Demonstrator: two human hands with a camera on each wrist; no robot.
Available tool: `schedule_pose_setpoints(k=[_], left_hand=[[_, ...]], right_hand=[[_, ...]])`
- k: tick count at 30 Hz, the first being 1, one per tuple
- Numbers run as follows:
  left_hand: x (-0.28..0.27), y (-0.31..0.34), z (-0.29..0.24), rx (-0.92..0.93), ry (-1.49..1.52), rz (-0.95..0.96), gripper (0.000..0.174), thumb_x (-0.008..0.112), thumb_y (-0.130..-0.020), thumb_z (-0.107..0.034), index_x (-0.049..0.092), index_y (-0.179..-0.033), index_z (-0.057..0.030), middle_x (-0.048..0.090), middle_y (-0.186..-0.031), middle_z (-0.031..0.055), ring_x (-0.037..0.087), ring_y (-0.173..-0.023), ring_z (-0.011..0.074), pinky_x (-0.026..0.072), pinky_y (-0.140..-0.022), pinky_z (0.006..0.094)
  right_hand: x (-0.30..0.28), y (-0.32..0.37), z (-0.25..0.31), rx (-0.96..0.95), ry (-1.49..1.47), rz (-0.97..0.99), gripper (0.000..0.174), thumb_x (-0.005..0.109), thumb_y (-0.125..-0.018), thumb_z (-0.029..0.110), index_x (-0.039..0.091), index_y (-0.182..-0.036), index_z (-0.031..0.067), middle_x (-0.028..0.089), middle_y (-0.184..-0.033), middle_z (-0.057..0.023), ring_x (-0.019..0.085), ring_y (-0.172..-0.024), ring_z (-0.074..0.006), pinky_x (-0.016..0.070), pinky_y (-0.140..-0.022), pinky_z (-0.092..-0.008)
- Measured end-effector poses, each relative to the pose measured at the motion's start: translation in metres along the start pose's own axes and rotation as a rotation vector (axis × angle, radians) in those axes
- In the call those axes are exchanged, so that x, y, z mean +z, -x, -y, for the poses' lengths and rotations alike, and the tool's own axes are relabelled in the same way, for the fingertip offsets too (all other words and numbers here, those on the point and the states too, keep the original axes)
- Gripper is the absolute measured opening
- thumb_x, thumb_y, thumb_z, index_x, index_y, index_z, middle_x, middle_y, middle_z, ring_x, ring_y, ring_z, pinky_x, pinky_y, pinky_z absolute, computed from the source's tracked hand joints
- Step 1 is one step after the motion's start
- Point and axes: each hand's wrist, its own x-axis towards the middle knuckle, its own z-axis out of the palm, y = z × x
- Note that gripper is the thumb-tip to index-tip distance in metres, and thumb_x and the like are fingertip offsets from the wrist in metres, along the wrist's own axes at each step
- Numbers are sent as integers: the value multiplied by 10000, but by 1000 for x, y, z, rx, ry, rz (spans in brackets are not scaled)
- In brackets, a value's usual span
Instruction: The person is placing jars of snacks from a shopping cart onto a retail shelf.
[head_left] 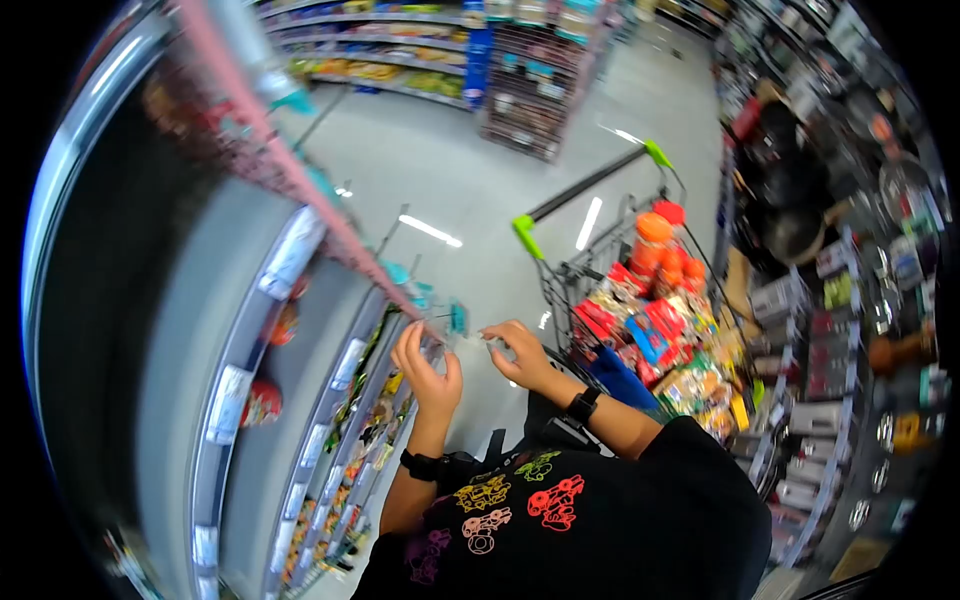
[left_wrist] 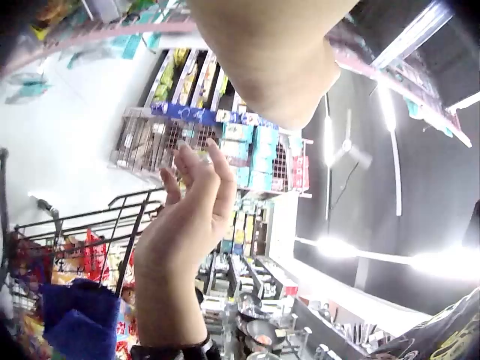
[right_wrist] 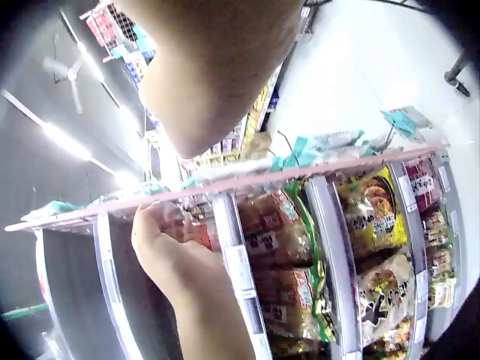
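In the head view both hands are raised in front of the black shirt, apart from each other. The left hand (head_left: pixel 428 372), fingers loosely bent, is beside the shelf edge with nothing visible in it. The right hand (head_left: pixel 517 355) is held above the floor, fingers and thumb slightly bent and apart, with nothing clearly held. From the left wrist, the right hand (left_wrist: pixel 187 214) appears relaxed, palm turned sideways, in front of the cart. The right wrist view has the left hand (right_wrist: pixel 180 259) in front of the shelf; contact with its edge is unclear.
A shopping cart (head_left: pixel 585 250) full of red and yellow packages stands at the right. Shelves with packaged food (right_wrist: pixel 375 214) line the left, some sections dark. Pans (head_left: pixel 795 235) hang at the far right. A wire rack (head_left: pixel 525 95) stands ahead on the pale floor.
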Motion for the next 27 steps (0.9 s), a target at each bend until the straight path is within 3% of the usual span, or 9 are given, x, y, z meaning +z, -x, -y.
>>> schedule_pose_setpoints(k=[6,14,16,19,27], left_hand=[[73,5,-25,78,153,335,561,610,-724,-52,428,-1249,24,454,-1222,204,405,-1127,381,302,-983,480],[122,39,-26,88,306,750,523,640,-725,-80,464,-1213,-12,486,-1180,196,442,-1113,379,341,-973,445],[132,43,-32,164,331,790,493,643,-727,-81,480,-1188,-14,496,-1159,192,452,-1104,378,353,-964,442],[146,44,-45,233,402,848,444,635,-735,-84,509,-1154,-7,513,-1137,188,477,-1090,364,371,-960,420],[177,42,-62,301,535,958,431,641,-733,-71,519,-1142,-11,525,-1130,191,500,-1080,366,390,-949,423]], right_hand=[[-62,42,-17,241,136,-252,341,603,-763,52,573,-1103,46,623,-946,-117,586,-901,-284,468,-805,-365],[-98,108,-45,541,253,-647,361,603,-769,68,547,-1125,46,606,-927,-134,576,-918,-295,457,-819,-378],[-97,121,-49,629,207,-726,362,610,-770,71,539,-1123,32,606,-931,-139,584,-895,-294,463,-810,-381],[-103,140,-42,625,270,-724,349,607,-803,64,538,-1145,44,613,-996,-121,604,-919,-215,487,-745,-314],[-111,173,-57,738,304,-854,331,620,-819,97,541,-1134,38,634,-963,-104,619,-893,-199,488,-729,-296]])
